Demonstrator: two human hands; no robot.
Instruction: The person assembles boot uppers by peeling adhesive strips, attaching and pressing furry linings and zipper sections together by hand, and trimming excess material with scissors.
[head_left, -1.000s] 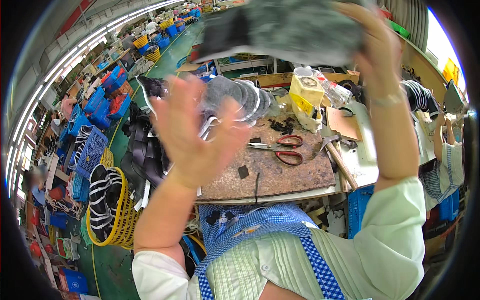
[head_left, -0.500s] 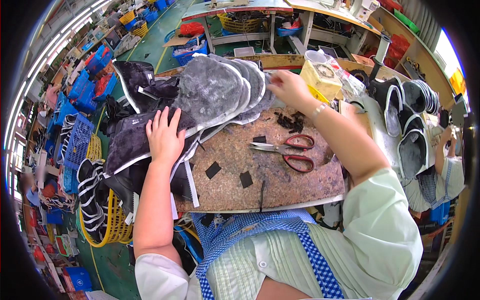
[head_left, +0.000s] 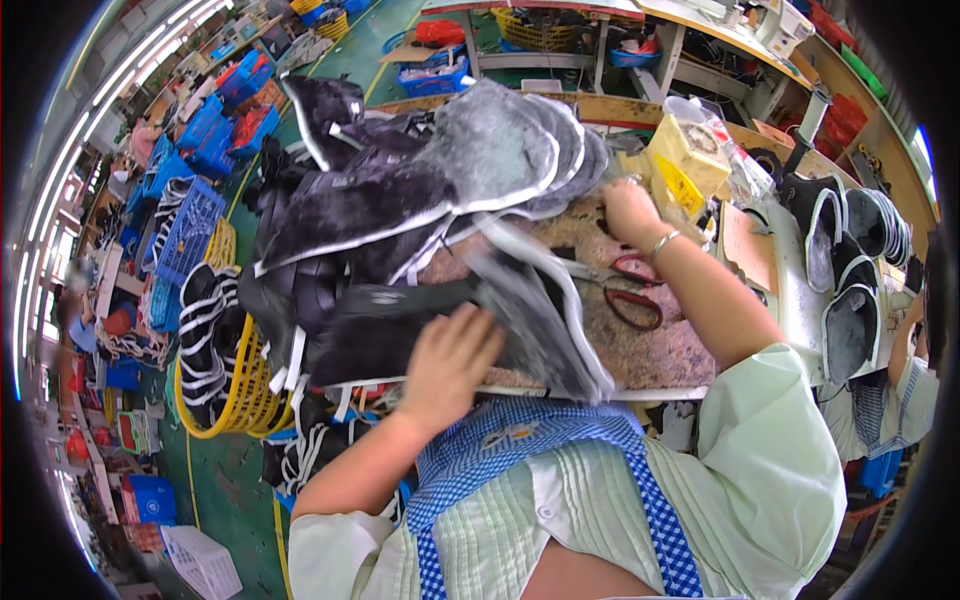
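Observation:
My left hand point(head_left: 455, 365) is over a black, plush-lined boot upper point(head_left: 385, 325) with white edging, at the near edge of the worktop. Its fingers are blurred and stretch across the upper; the thumb is hidden. The right end of the upper flops over the board, smeared by motion. My right hand point(head_left: 632, 212) is at the board's right side, fingers curled together; whatever they hold is hidden. Red-handled scissors point(head_left: 635, 290) lie just below it, their blades partly covered by the upper. Farther back is a pile of grey and black plush uppers point(head_left: 490, 140).
A cream-coloured box point(head_left: 690, 155) with a yellow part stands behind my right hand. More uppers point(head_left: 850, 300) lie at the right. A yellow basket point(head_left: 235, 380) with striped pieces stands at the left, near blue crates point(head_left: 190, 235). Another person's arm shows at the far right.
My left hand has come nearer and to the right, along with an upper from the pile. My right hand has left the pile's edge and dropped nearer, where black scraps lay. The view has shifted.

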